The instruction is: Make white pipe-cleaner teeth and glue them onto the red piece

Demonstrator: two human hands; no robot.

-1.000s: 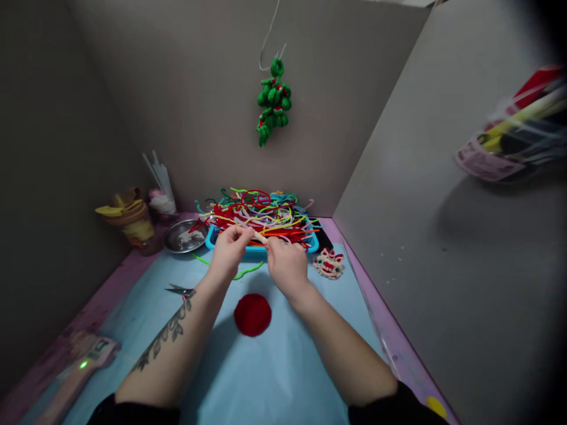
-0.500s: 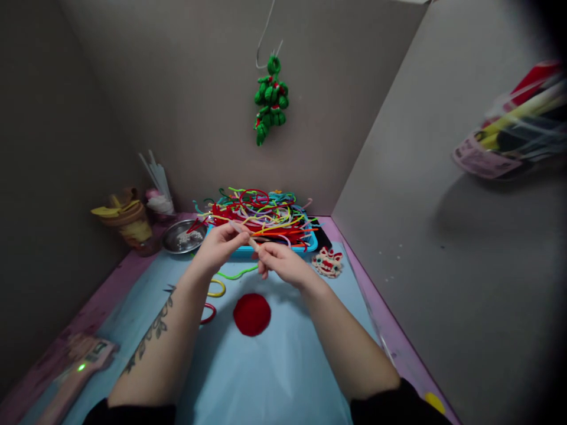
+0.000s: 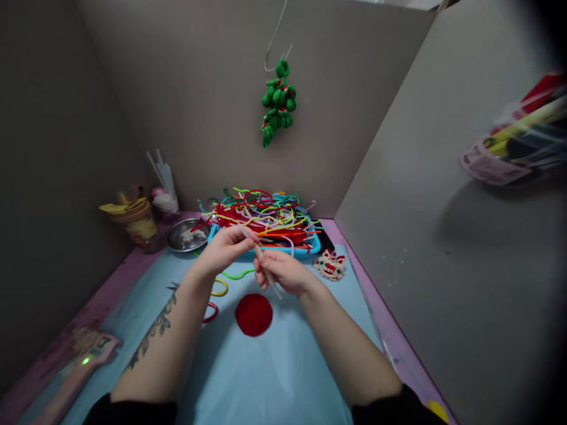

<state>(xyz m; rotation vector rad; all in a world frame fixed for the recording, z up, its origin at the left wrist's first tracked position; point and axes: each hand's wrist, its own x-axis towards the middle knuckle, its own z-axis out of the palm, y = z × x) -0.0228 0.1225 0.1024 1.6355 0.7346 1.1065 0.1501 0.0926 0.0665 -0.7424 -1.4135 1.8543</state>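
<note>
My left hand (image 3: 228,248) and my right hand (image 3: 286,270) are close together above the blue mat, both closed on a thin pale stick (image 3: 275,289). It slants between my fingers, and its lower end sticks out below my right hand. I cannot make out its exact kind. Below my hands, a round red disc (image 3: 254,315) lies flat on the mat. Scissors with one yellow and one red handle loop (image 3: 212,311) lie partly hidden under my left forearm. A green pipe cleaner (image 3: 239,275) rests just behind them.
Behind my hands, a blue tray (image 3: 305,254) overflows with coloured pipe cleaners. A metal bowl (image 3: 188,236) and a pot (image 3: 133,221) stand left; a pink glue gun (image 3: 84,363) lies nearer. Right is a lion-face ornament (image 3: 330,265). A green ornament (image 3: 279,100) hangs above.
The stick has swung steeper and its lower end now shows below my right hand. My hands have drawn closer together. The whole view has shifted slightly.
</note>
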